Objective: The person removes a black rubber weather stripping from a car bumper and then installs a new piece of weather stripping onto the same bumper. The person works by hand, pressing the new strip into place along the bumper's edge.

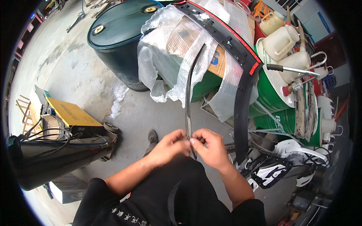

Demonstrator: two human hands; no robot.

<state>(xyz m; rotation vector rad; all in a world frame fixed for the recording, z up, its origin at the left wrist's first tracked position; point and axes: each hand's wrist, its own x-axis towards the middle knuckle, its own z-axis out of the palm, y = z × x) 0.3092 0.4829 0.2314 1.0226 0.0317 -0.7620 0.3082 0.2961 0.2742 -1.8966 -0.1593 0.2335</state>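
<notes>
Your left hand (174, 145) and right hand (213, 150) meet at a thin dark strip (189, 94), fingers narrow and pinching its lower part; the left fingertips are blurred, though they seem closed on it too. The strip stands nearly upright in view, its upper end overlapping the near edge of the bubble wrap (162, 34) draped over a cardboard box (220, 64). A curved black panel (220, 35) with red edging crosses the wrap's right side. By the wrap's left edge, a dark blue drum (120, 66) stands on your stained concrete floor (139, 109). To the right, pale jugs (281, 43) sit on a green drum (269, 92); toward the floor's left edge, you have a yellow board (71, 113).
</notes>
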